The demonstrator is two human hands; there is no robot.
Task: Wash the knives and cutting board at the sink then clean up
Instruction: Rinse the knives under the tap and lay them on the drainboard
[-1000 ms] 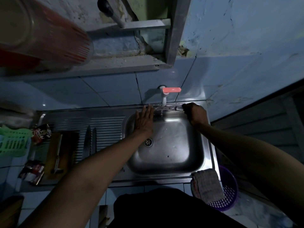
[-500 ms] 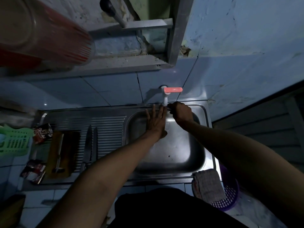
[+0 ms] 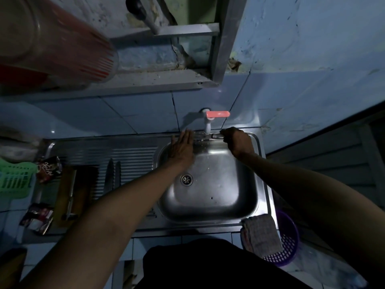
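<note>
My right hand (image 3: pixel 237 141) grips the handle of a knife (image 3: pixel 210 136) at the back rim of the steel sink (image 3: pixel 258 197), with the blade pointing left under the white tap (image 3: pixel 208 124). With its fingers straight, my left hand (image 3: pixel 182 148) lies flat at the blade's left end. Two more knives (image 3: pixel 112 176) lie side by side on the ribbed drainboard. Left of them rests the wooden cutting board (image 3: pixel 62 197), with a long metal utensil (image 3: pixel 70 197) on it.
A grey cloth (image 3: pixel 260 234) hangs over the sink's front right corner, above a purple basket (image 3: pixel 289 245). A green basket (image 3: pixel 14 178) and food packets (image 3: pixel 49 168) sit at the far left. A shelf with a red-striped container (image 3: pixel 58 44) hangs overhead.
Half a second ago both hands were together under the tap. My right hand has since drawn the knife to the right, and my left hand has slid left.
</note>
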